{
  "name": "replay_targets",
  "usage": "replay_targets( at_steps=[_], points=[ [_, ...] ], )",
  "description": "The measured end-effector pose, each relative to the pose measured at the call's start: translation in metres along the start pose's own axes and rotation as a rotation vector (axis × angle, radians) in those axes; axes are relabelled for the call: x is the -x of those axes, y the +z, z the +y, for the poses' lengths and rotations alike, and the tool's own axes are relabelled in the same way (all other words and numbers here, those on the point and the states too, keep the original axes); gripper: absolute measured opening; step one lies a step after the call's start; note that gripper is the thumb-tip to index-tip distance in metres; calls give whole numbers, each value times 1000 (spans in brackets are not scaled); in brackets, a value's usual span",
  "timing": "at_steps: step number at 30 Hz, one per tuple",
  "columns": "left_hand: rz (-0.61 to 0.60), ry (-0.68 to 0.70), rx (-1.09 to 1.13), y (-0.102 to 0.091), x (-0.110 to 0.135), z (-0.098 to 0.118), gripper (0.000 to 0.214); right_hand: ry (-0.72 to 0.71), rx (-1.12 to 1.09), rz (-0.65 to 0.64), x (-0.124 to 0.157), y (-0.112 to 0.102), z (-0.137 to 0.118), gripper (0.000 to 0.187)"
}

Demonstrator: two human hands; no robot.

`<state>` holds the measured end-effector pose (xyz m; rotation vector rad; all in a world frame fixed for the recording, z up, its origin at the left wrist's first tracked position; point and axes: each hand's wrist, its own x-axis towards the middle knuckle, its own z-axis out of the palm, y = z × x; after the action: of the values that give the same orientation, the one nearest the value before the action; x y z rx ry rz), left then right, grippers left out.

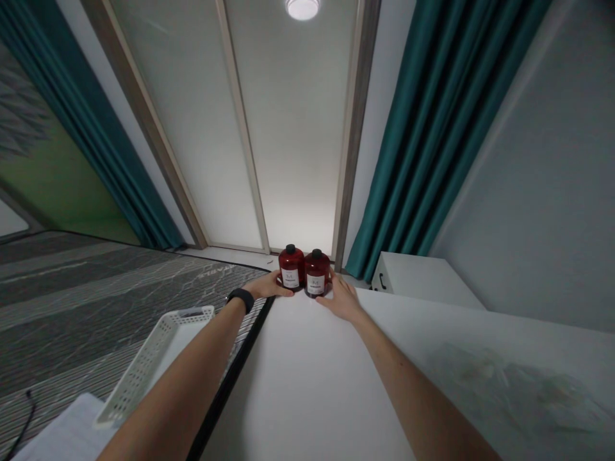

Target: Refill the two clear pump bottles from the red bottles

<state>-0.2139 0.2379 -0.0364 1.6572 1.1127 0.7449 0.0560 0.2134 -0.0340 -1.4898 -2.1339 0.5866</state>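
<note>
Two dark red bottles with black caps and white labels stand side by side at the far end of a white tabletop (307,378). My left hand (270,286) wraps round the base of the left bottle (291,267); a black watch sits on that wrist. My right hand (342,298) curls round the side and base of the right bottle (316,273). The two bottles touch or nearly touch each other.
A white perforated plastic basket (154,355) lies on a grey patterned bed (72,307) left of the table. A white cabinet (413,278) stands at the back right. Teal curtains (427,134) flank a frosted window (269,128). A wall closes the right side.
</note>
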Motion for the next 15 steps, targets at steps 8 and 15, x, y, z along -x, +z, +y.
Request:
replay_targets(
  at_steps=[8,15],
  points=[
    [1,-15,-5,0,4,3,69,-12,-3,-12,-1,0,1,91],
    [71,-17,-7,2,11,5,72,-8,-15,-3,-2,2,5,92]
  ],
)
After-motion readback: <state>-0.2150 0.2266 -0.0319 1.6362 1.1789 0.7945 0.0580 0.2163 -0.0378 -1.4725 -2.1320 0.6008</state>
